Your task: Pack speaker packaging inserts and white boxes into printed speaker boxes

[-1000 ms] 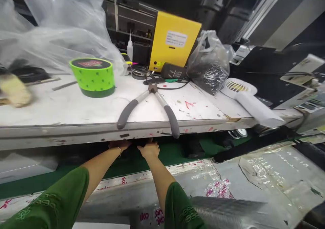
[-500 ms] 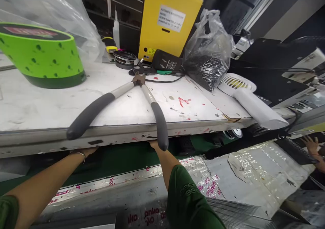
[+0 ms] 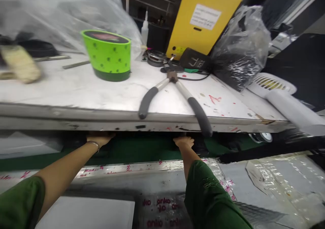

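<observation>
Both of my arms reach in under the front edge of a white shelf point(image 3: 157, 102), above a green surface point(image 3: 147, 151). My left hand point(image 3: 100, 140), with a bracelet at the wrist, is partly covered by the shelf edge; its thumb side points right and the other fingers are hidden. Farther right, my right hand point(image 3: 184, 141) is at the same edge beside a dark object point(image 3: 200, 146). Its knuckles show, but the fingertips do not, and whether either hand holds anything is hidden. Grey-handled pliers point(image 3: 172, 78) lie spread on the shelf, one handle hanging over the edge above my right hand.
A green oval container point(image 3: 110, 56), a yellow screw feeder box point(image 3: 200, 22), a bag of dark pieces point(image 3: 238, 63) and a white handheld fan point(image 3: 291, 107) occupy the shelf. Below lie a white flat piece point(image 3: 93, 212) and a film-covered ledge point(image 3: 162, 181).
The view has turned left, so shelf items appear farther right. More of both hands shows below the shelf edge, and a white flat piece has come further into view at the bottom.
</observation>
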`<state>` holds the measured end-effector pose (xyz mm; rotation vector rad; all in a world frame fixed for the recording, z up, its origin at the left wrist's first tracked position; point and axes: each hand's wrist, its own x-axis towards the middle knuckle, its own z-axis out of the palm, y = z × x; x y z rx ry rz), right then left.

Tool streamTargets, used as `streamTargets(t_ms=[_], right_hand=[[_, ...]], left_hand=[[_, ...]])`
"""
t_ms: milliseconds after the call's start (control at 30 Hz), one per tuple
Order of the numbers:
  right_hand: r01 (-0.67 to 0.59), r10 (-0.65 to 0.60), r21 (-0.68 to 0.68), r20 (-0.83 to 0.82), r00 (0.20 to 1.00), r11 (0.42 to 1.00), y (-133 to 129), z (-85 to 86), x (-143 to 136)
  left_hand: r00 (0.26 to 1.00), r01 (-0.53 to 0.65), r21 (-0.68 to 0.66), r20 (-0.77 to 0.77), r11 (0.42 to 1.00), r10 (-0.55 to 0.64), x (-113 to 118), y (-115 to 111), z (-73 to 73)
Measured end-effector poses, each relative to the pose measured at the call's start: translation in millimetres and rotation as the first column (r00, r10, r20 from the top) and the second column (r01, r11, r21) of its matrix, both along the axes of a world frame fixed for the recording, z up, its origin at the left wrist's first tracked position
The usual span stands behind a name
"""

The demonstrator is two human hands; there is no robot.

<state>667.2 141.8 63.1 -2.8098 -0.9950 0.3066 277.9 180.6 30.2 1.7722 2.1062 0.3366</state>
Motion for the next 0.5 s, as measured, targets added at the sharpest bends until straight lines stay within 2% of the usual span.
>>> streamTargets(t_ms=[67,133,233,300,367,400,467,500], right_hand=[[0.015,-0.015,0.03,0.022,1.0,0.999,-1,3.8,-24],[-0.02,0.02,0.068,-0.002,1.0,0.997,-7,5.9,-59],[-0.15,0.165,0.096,-0.183,0.969,0.984,-45,2.1,-119],[-0.243,0.261,0.096,-0.361,0.895,0.965,-95,-7.7,-157],[-0.281,0.297,0.11,-0.515,0.804,0.953,-163,-24.0,-187],[-0.271,0.293,0.127,-0.584,0.757,0.954,-200,-34.1,-199],[-0.141,0.365,0.343,-0.777,0.513,0.929,-268,-55.5,-216],[-0.096,0.385,0.387,-0.796,0.467,0.917,-295,-65.0,-222]], left_hand=[[1.0,-0.013,-0.02,-0.013,1.0,0.013,-8,-11,14.1],[1.0,0.021,-0.005,0.002,1.0,-0.021,-24,-30,28.8],[0.996,0.079,0.036,0.048,0.996,-0.081,-66,-81,50.4],[0.996,0.049,0.07,0.075,0.996,-0.055,-107,-124,64.3],[0.998,-0.006,0.143,0.06,0.99,-0.002,-157,-171,77.1],[0.999,-0.038,0.189,0.021,0.981,0.035,-185,-193,82.6],[0.982,-0.126,0.246,-0.105,0.961,0.156,-241,-236,90.6],[0.958,-0.189,0.237,-0.17,0.953,0.232,-268,-255,92.6]])
